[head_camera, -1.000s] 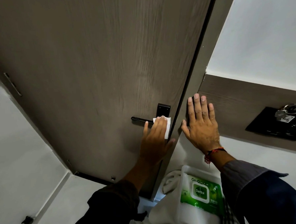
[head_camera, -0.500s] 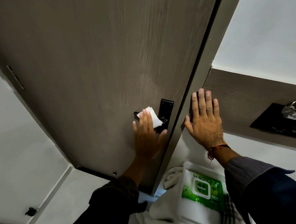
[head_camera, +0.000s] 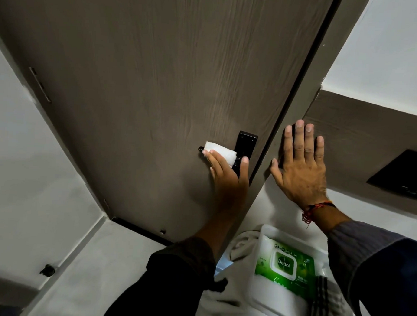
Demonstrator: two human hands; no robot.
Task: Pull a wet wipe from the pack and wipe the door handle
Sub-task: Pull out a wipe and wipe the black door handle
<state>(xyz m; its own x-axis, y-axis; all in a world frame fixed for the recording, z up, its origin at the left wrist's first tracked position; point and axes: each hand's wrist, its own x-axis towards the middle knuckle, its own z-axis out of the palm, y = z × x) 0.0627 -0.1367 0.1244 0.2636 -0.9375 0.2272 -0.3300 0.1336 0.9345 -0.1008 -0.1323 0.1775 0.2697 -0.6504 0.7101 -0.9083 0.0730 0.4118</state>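
A black lever door handle [head_camera: 245,141] sits on the right side of a brown wooden door [head_camera: 158,82]. My left hand [head_camera: 228,180] presses a folded white wet wipe [head_camera: 221,153] over the lever, which is mostly hidden; only its left tip and the back plate show. My right hand [head_camera: 301,167] lies flat with fingers spread on the door frame and brown wall panel. The green and white wet wipe pack [head_camera: 286,268] lies below, under my right forearm.
A white cloth [head_camera: 241,244] lies beside the pack. A black plate with keys [head_camera: 404,175] is mounted on the brown wall panel at the right. A black door stop [head_camera: 47,269] sits on the pale floor at lower left.
My left hand has slid the wipe leftward along the lever, from near the back plate out to the lever's tip. My right hand has stayed flat on the frame.
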